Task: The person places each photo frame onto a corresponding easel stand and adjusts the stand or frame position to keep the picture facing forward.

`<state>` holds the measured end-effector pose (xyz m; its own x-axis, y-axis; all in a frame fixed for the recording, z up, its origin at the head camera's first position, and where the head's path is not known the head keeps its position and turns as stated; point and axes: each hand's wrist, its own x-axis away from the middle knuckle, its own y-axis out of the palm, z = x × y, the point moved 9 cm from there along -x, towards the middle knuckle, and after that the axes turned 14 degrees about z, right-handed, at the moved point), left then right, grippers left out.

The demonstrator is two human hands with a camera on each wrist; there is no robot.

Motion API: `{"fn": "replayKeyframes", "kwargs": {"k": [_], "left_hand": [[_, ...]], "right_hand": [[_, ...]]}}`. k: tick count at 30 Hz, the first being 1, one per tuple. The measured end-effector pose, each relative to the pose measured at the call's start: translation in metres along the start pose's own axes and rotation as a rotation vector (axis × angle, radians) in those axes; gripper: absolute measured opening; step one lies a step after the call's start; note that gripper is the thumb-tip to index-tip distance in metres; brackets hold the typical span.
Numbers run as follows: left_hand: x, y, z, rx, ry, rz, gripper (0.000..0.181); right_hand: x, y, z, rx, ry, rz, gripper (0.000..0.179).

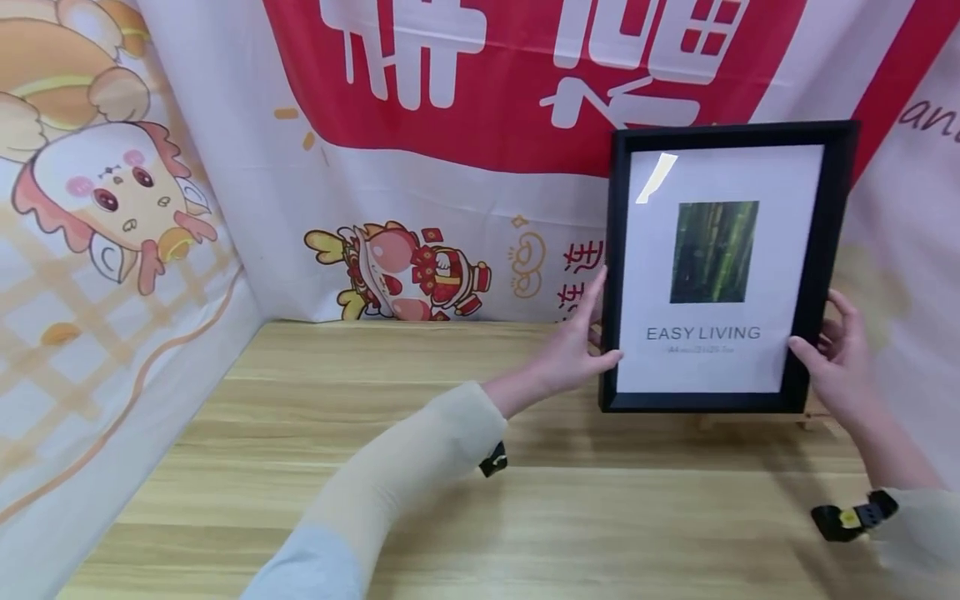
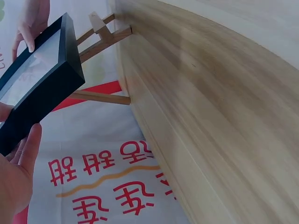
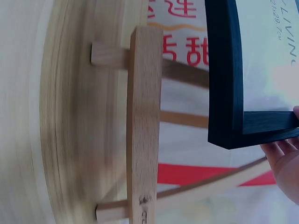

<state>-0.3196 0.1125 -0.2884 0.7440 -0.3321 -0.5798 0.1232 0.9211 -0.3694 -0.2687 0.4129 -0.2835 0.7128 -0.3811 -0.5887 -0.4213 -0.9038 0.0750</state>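
Black-edged, a picture frame (image 1: 712,267) is held near-upright just above the ledge of a wooden easel (image 3: 145,116). The left hand (image 1: 573,354), arm outstretched, grips its left side; the right hand (image 1: 843,367) grips the lower right, thumbs on the front, other fingers partly hidden. Underneath spreads a wood-grain table (image 1: 315,417), with white, red and orange printed cloth (image 1: 450,187) hanging behind and along the sides.

Picture frame (image 1: 727,268), black, deep-sided, portrait format, contained a white insert (image 1: 787,250) with a dark green bamboo print (image 1: 715,252) above "EASY LIVING" lettering (image 1: 703,333); glare marked its front. It was held upright, slightly tilted, above the table (image 1: 525,517), near a wooden stand (image 3: 145,116).
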Motion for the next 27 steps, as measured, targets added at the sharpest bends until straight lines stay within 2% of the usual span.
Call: {"fn": "replayKeyframes", "kwargs": {"k": [2, 6, 12, 18, 27], "left_hand": [[-0.004, 0.008, 0.001, -0.021, 0.001, -0.006, 0.120], [-0.012, 0.023, 0.002, -0.068, -0.010, -0.020, 0.119], [-0.024, 0.043, 0.001, -0.049, -0.023, -0.023, 0.116], [-0.034, 0.060, 0.003, -0.072, 0.005, 0.007, 0.114], [-0.036, 0.081, 0.004, -0.082, -0.032, 0.017, 0.115]], "right_hand": [[-0.002, -0.008, 0.000, -0.032, 0.002, 0.027, 0.070], [-0.009, -0.022, 0.004, -0.002, 0.032, 0.065, 0.070], [-0.021, -0.040, 0.011, 0.159, 0.036, 0.155, 0.069], [-0.032, -0.056, 0.019, 0.373, 0.043, 0.229, 0.069], [-0.044, -0.072, 0.031, 0.405, 0.086, 0.276, 0.069]]}}
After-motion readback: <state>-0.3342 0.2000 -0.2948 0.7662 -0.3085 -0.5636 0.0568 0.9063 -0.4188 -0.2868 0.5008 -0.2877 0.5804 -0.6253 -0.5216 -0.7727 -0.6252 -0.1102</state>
